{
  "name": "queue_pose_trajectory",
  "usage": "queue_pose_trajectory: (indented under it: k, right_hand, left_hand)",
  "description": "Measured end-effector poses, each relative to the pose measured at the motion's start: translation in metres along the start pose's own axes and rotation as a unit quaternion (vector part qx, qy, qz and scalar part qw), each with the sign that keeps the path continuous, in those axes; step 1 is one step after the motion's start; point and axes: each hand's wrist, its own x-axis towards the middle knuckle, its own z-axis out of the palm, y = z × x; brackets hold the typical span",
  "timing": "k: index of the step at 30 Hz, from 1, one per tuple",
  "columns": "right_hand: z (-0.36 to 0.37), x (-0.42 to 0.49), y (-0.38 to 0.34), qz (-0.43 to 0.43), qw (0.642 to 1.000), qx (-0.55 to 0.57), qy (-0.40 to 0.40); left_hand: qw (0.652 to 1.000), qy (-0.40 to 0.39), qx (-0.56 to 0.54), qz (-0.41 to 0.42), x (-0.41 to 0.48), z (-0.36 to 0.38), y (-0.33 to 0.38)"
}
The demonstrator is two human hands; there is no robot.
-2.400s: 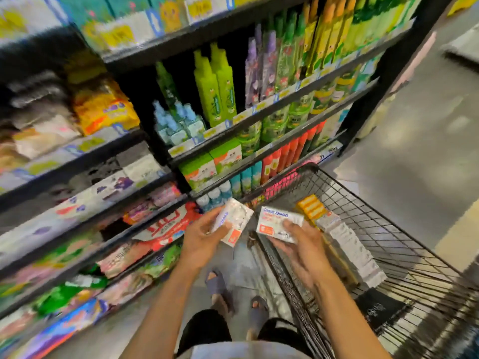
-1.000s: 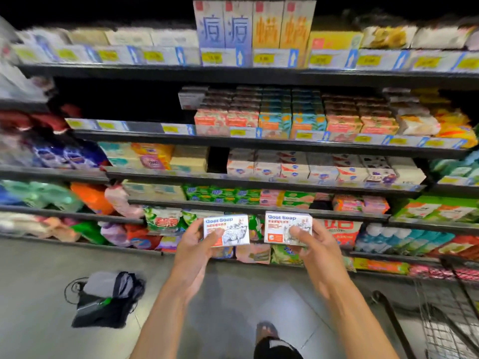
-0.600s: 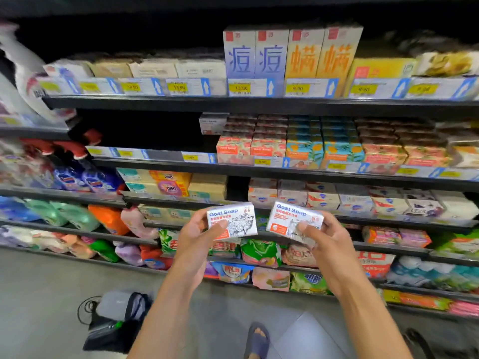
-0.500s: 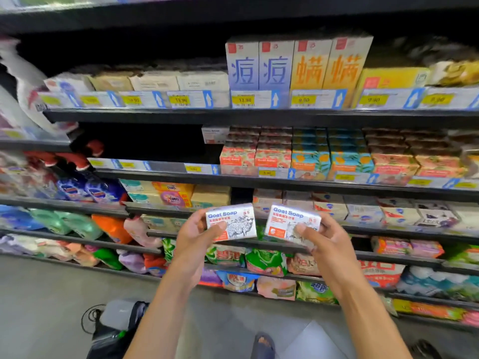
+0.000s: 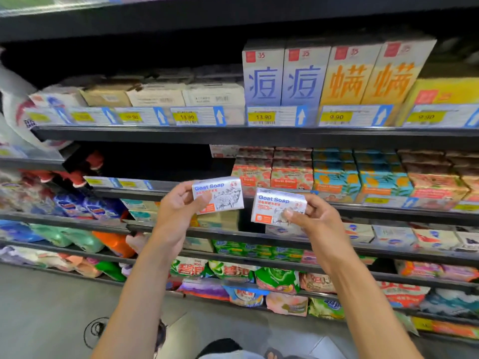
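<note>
My left hand (image 5: 178,211) grips one Goat Soap box (image 5: 219,194), fingers behind, thumb across its front. Just right of it, slightly lower, my right hand (image 5: 315,221) pinches a second Goat Soap box (image 5: 277,206). Both boxes are raised before stocked store shelves (image 5: 233,134), well apart from them.

left soap box (image 5: 220,195) left of right soap box (image 5: 277,207), shelves (image 5: 233,136) behind

Count: 2 Goat Soap boxes (image 5: 220,195), one in my left hand (image 5: 176,211), one in my right hand (image 5: 318,221). Top shelf: 2 tall blue boxes (image 5: 263,76), 2 tall orange boxes (image 5: 344,79). Legible yellow price tags (image 5: 263,117): 2 at 13.90, 2 at 9.90.
</note>
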Motion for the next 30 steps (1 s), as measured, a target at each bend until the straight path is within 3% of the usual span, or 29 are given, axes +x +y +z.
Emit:
queue_pose_trajectory:
  k: [12, 21, 30]
  right_hand:
    - [0.046, 0.009, 0.014, -0.060, 0.996, -0.001, 0.060]
    - [0.062, -0.002, 0.047, -0.107, 0.989, 0.021, 0.103]
    - [0.070, -0.003, 0.071, -0.135, 0.983, 0.025, 0.118]
  left_hand:
    - [0.995, -0.055, 0.073, 0.034, 0.041, -0.041, 0.011]
    - [0.983, -0.095, 0.089, 0.129, 0.096, -0.057, 0.022]
    - [0.970, -0.128, 0.199, 0.062, 0.174, -0.047, 0.003]
